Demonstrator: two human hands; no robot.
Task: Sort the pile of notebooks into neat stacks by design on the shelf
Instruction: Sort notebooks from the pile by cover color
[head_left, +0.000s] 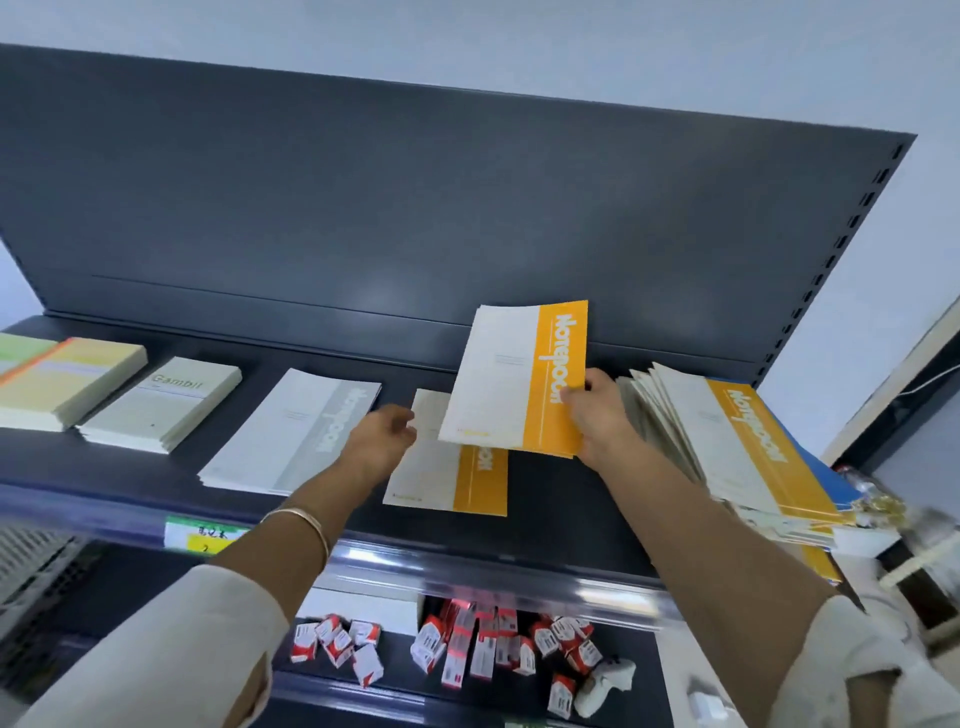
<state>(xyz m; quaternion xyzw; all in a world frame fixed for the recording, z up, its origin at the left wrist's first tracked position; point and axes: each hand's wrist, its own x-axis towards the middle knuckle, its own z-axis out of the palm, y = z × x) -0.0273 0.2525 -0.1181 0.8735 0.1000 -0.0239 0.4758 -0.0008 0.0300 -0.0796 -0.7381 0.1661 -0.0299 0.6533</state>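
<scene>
Head view: the right hand pinches an orange notebook, tilted over the orange stack on the shelf. The left hand, loose and empty, is beside this stack. Released tilted, the notebook may land crooked.

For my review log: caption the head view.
Right hand holds an orange-banded notebook above the matching stack; left hand hovers beside it.

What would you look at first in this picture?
The bright orange-and-white notebook jumps out first, held up by the right hand above a matching orange stack mid-shelf. Next, the messy pile of notebooks at the right end, and the red-and-white boxes scattered on the shelf below.
</scene>
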